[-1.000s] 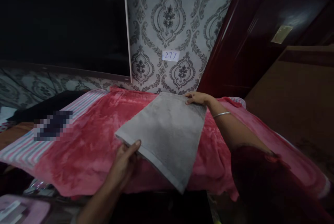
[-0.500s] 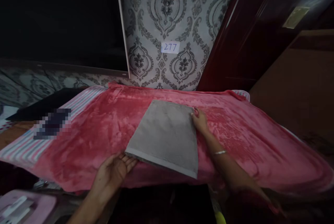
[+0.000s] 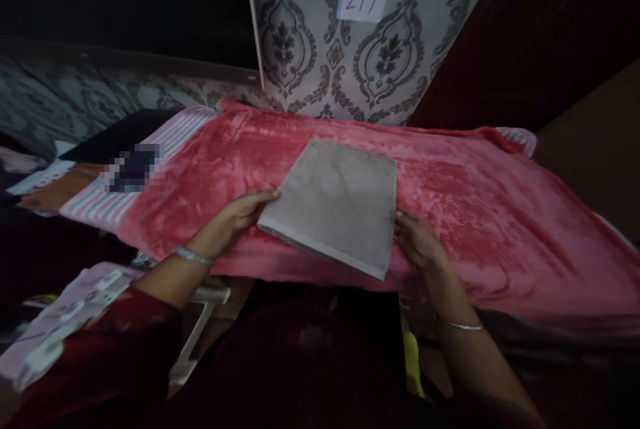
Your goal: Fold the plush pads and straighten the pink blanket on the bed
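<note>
A flat grey fabric piece (image 3: 337,202), perhaps a folded cloth or collapsed fabric box, lies over the pink-red plush blanket (image 3: 210,176). A lighter band runs along its near edge, which is slightly raised and shows some thickness. My left hand (image 3: 245,212) grips its left edge, fingertips at the side. On the opposite side my right hand (image 3: 420,239) holds the right edge, with some fingertips hidden behind it. Each wrist wears a silvery bangle.
A pixelated dark object (image 3: 134,169) lies on the striped cloth (image 3: 107,206) at left. Behind stand a dark screen (image 3: 125,9), the patterned wall and a paper marked 277 (image 3: 363,0). A pink item with white parts (image 3: 75,312) sits low left.
My left hand has moved from the near-left corner up to the left edge. My right hand has slid from the far-right corner down the right edge. The camera view has tilted downward.
</note>
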A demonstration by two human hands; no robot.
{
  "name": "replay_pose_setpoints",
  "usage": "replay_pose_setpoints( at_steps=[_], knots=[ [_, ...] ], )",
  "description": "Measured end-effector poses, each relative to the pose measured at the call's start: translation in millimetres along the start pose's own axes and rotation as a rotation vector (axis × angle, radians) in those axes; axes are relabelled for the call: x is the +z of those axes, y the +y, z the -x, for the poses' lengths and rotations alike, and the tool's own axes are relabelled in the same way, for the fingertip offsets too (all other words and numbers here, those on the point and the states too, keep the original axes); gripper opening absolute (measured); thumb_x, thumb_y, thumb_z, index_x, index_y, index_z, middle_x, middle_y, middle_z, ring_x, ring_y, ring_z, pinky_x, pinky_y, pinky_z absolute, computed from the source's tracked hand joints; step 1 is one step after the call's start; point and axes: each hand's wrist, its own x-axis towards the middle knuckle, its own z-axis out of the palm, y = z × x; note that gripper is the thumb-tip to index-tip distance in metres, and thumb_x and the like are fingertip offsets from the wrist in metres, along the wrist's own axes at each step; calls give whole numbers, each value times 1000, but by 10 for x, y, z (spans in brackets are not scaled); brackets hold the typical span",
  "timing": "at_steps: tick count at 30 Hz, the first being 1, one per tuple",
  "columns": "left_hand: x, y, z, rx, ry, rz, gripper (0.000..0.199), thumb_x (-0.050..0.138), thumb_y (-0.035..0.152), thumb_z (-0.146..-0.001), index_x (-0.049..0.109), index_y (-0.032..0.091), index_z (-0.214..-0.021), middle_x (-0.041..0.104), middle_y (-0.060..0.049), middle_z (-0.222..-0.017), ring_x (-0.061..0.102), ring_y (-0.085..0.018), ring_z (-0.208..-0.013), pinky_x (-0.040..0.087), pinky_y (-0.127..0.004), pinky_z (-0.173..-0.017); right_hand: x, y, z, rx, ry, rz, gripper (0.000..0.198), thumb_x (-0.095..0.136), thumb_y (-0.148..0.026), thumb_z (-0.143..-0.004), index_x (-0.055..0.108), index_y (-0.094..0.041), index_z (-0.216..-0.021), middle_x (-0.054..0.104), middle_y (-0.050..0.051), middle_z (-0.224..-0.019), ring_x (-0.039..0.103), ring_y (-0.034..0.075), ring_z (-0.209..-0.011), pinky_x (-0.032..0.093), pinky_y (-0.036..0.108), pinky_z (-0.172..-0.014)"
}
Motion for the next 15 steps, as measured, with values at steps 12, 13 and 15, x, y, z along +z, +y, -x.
replay_pose_setpoints(
  at_steps=[12, 13, 15],
  knots=[
    [27, -22, -71, -50, 40, -123, 26, 85, 19, -66, 75, 9, -87, 75, -11, -75, 67, -21, -65, 54, -32, -64, 25, -37, 107, -2, -87, 57, 40, 80, -38, -74, 68, -28, -111, 75, 6, -119, 67, 30, -118, 59, 47, -97],
    [35, -11, -86, -63, 42, -101, 26, 83, 18, -67, 75, 8, -90, 76, -12, -76, 68, -23, -68, 55, -34, -68, 30, -57, 115, 25, -100, 60, 39, 80, -39, -74, 68, -27, -109, 75, 7, -118, 67, 31, -118, 59, 48, -97],
    [55, 17, -128, -80, 46, -59, 29, 79, 16, -70, 75, 8, -97, 76, -12, -78, 69, -25, -72, 56, -38, -76, 30, -93, 112, 64, -114, 74, 37, 79, -41, -74, 69, -26, -107, 76, 7, -116, 68, 32, -116, 60, 48, -96]
  ],
)
